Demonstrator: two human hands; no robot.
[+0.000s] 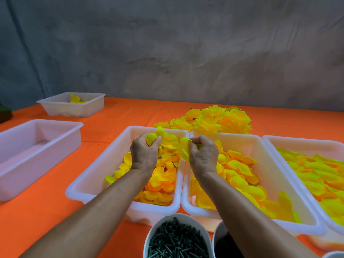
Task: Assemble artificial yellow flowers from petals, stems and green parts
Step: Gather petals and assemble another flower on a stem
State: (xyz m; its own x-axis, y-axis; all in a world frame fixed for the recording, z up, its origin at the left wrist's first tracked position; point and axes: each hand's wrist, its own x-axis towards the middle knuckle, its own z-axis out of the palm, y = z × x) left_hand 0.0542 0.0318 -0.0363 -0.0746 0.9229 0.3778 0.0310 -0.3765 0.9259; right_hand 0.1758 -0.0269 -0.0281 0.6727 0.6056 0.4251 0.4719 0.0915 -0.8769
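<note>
My left hand [144, 151] grips a small yellow bud of petals [150, 138] above the left petal bin [93, 175]. My right hand [202, 153] pinches a yellow petal [184, 146] just over the rim between that bin and the middle petal bin [268, 146]. Both bins hold many loose yellow and orange petals. A pile of finished yellow flowers [210, 119] lies on the orange cloth behind the bins. A white bowl of dark green stems [176, 239] stands at the near edge, between my forearms.
A third petal bin [305, 142] sits at the right. An empty white bin [33, 138] is at the left, and a small white tray [72, 105] with a few yellow pieces stands far left. A second bowl [221, 243] with dark contents is partly hidden by my right arm.
</note>
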